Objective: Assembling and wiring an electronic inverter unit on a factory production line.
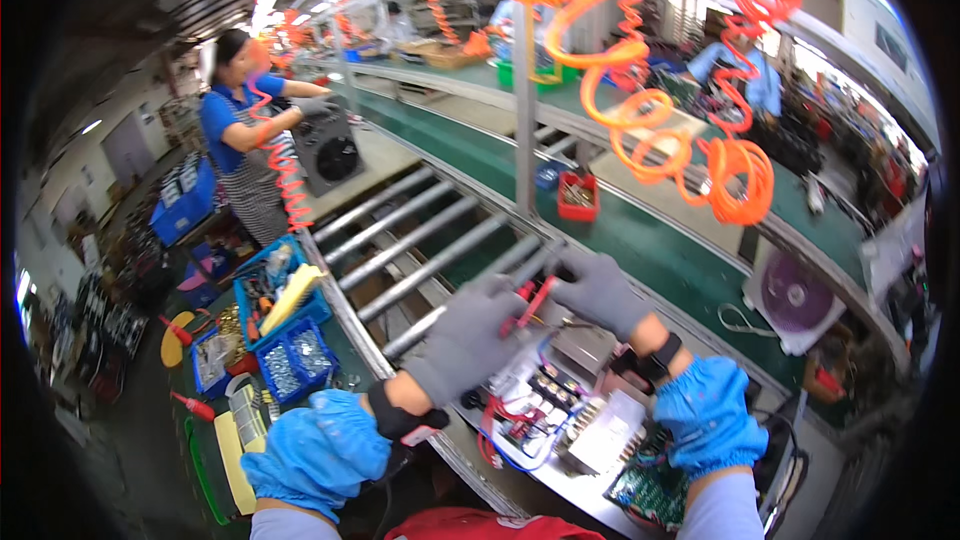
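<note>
My left hand [468,338], in a grey glove, is closed at the lower end of a slim red piece [534,304]; blur hides whether it is a tool handle or a part. My right hand [606,292], gloved too, has its fingers closed at the upper end of that piece. Both hands are above an open electrical unit with a white metal base [572,489]. Inside are a dark terminal block [552,384], red and blue wires, a silver metal box [606,432] and a green circuit board [648,488].
Metal rollers [432,262] run beyond my hands beside a green conveyor. To the left, blue bins [298,360] hold screws and tools. A red bin [578,197] stands on the conveyor. Orange coiled hoses [640,125] hang overhead. A co-worker [240,130] handles a unit with a fan.
</note>
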A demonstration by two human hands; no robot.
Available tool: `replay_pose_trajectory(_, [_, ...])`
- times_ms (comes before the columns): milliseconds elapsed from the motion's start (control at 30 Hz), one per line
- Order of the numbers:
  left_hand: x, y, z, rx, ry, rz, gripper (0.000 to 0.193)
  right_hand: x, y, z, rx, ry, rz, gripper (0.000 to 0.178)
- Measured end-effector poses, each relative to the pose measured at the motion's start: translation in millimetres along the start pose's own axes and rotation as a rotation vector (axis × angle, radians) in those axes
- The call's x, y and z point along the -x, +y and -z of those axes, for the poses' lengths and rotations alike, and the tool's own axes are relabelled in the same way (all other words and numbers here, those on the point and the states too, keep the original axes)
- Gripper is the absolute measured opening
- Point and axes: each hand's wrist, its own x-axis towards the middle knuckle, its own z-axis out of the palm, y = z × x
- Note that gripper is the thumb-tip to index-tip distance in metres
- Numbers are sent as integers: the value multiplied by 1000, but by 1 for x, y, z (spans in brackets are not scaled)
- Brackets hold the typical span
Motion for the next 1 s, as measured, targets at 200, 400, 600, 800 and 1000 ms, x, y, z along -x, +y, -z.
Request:
replay_pose_trajectory(200, [-11, 1, -10, 43, 73, 51, 25, -1, 12, 6, -21, 1, -68, 24])
replay_pose_trajectory(400, [-8, 6, -10, 64, 28, 72, 24, 3, 17, -1, 16, -12, -88, 22])
replay_pose_trajectory(600, [-6, 7, -7, 45, 15, 80, 23, 2, 11, -4, 171, 36, -12, 20])
replay_pose_trajectory(800, [-9, 5, -8, 57, 22, 73, 23, 4, 17, -7, 64, 104, -16, 19])
replay_pose_trajectory(1000, [-8, 3, -9, 40, 40, 56, 22, 1, 14, -4, 133, 84, -4, 19])
